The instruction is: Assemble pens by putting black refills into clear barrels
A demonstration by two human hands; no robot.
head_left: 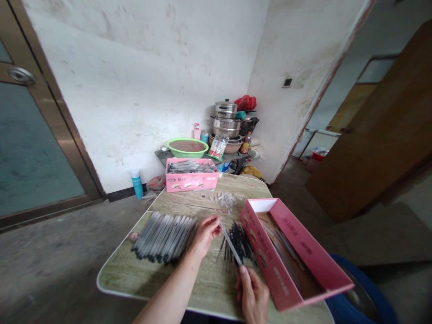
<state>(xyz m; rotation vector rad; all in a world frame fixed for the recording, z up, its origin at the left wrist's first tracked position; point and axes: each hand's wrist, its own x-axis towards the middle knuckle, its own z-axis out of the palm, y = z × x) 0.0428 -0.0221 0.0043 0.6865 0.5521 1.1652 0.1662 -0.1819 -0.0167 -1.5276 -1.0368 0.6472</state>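
Note:
A translucent pen slants between my hands above the table. My right hand is closed round its lower, darker end. At the upper end, the fingers of my left hand are pinched together on the pen's tip. Left of my forearm, a row of clear pens with dark ends lies side by side. Thin black pen refills are heaped just beyond my right hand. Farther back lies a scatter of small whitish pieces, too small to name.
A pink box full of pens stands at the table's far end. An open pink box with a few clear tubes sits at the right edge. Behind are a green basin and stacked pots. A blue tub stands low right.

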